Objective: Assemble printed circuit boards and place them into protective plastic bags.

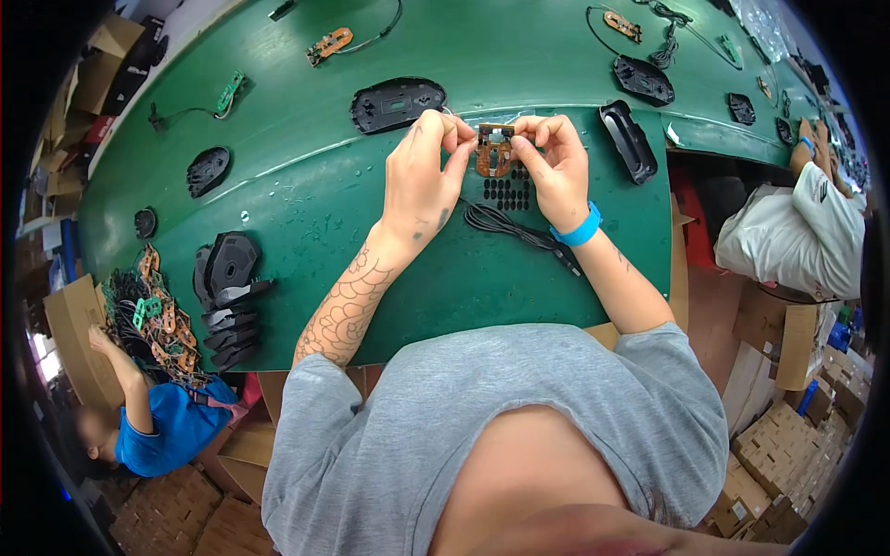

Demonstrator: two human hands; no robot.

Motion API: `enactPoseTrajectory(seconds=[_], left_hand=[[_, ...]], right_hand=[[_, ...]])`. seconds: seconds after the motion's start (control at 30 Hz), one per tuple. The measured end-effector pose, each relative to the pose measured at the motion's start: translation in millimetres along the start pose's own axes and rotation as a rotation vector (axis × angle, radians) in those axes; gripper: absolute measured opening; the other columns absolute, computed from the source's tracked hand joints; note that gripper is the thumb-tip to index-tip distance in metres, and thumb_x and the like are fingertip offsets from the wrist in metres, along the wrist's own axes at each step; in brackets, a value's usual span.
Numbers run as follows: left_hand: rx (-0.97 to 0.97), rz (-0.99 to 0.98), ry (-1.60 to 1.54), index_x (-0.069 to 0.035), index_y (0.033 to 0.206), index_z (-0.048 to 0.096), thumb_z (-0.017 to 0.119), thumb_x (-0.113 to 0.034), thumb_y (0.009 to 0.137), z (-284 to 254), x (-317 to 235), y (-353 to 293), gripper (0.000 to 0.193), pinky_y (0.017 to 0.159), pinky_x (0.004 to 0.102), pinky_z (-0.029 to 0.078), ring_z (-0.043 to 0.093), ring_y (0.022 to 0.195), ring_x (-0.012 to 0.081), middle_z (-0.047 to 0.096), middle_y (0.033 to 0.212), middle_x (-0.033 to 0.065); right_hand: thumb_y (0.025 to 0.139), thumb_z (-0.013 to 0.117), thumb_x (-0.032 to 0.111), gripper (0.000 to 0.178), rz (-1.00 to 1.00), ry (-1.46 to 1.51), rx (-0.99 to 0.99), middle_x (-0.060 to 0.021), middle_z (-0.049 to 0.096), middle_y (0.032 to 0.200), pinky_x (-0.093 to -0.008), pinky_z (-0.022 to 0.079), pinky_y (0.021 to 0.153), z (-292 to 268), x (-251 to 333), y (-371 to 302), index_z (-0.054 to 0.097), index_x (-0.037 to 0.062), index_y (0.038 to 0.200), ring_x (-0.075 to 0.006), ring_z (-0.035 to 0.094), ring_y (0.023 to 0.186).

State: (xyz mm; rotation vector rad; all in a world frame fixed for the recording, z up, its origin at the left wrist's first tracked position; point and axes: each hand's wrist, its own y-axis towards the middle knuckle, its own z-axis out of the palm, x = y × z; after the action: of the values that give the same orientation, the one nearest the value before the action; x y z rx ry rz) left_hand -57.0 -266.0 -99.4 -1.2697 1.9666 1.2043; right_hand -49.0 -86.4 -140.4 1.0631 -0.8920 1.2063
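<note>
My right hand (554,171) pinches the right edge of a small orange-brown circuit board (494,163) with dark and pale parts on it, held just above the table. The fingers of my left hand (425,171) are pinched together at the board's left edge; what lies between them is too small to make out. Below the board, rows of small black oval pads (505,196) lie on the green table (408,296). A coiled black cable (519,225) rests nearer to me, its plug end under my right wrist. Beyond my left hand lies a black mouse shell base (394,104).
To the right stands a black open shell (630,144) by the table edge. Stacked black mouse covers (227,292) and a heap of boards with wires (158,320) sit at left. A person in blue (171,426) is at lower left, another in white (779,227) at right.
</note>
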Motion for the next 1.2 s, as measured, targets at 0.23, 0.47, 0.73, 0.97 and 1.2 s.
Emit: enactPoseTrajectory(seconds=[0.23,0.47,0.73,0.97,1.2], left_hand=[[0.000,-0.005,0.071,-0.006,0.086,0.047,0.068,0.008,0.080,0,3,-1,0.026,0.065,0.0317,0.049,0.060,0.072,0.0186,0.063,0.087,0.0036],[-0.036,0.009,0.058,-0.006,0.086,0.048,0.069,0.007,0.079,1,3,-2,0.026,0.063,0.0305,0.048,0.058,0.069,0.0178,0.063,0.085,0.0025],[-0.025,-0.109,-0.085,-0.005,0.086,0.048,0.069,0.008,0.079,1,5,-1,0.026,0.059,0.0280,0.047,0.056,0.064,0.0135,0.064,0.084,0.0010],[-0.017,-0.294,-0.353,-0.005,0.088,0.050,0.067,0.008,0.080,7,7,3,0.023,0.059,0.0262,0.049,0.061,0.067,0.0118,0.066,0.086,0.0026],[0.129,-0.374,-0.471,-0.007,0.093,0.051,0.067,0.006,0.082,-1,-1,-1,0.024,0.067,0.0213,0.051,0.065,0.080,0.0101,0.072,0.097,0.0060]], right_hand=[[0.088,0.060,-0.009,0.025,-0.009,-0.002,0.003,-0.0119,0.061,0.107,-0.0288,0.053,0.079,1,2,0,0.041,0.0078,0.090,-0.0175,0.058,0.088],[0.088,0.059,-0.010,0.025,-0.003,0.012,0.015,-0.0119,0.061,0.107,-0.0289,0.053,0.079,2,4,0,0.040,0.0079,0.089,-0.0172,0.058,0.088],[0.089,0.058,-0.009,0.025,-0.011,0.010,0.022,-0.0120,0.061,0.107,-0.0286,0.053,0.079,1,2,0,0.040,0.0080,0.088,-0.0170,0.057,0.088],[0.089,0.059,-0.009,0.025,0.012,0.019,0.020,-0.0113,0.061,0.107,-0.0278,0.052,0.077,-6,0,4,0.040,0.0080,0.087,-0.0166,0.057,0.086],[0.088,0.062,-0.007,0.022,-0.007,-0.099,0.045,-0.0116,0.065,0.107,-0.0289,0.051,0.082,-15,8,-2,0.046,0.0065,0.093,-0.0184,0.061,0.088]])
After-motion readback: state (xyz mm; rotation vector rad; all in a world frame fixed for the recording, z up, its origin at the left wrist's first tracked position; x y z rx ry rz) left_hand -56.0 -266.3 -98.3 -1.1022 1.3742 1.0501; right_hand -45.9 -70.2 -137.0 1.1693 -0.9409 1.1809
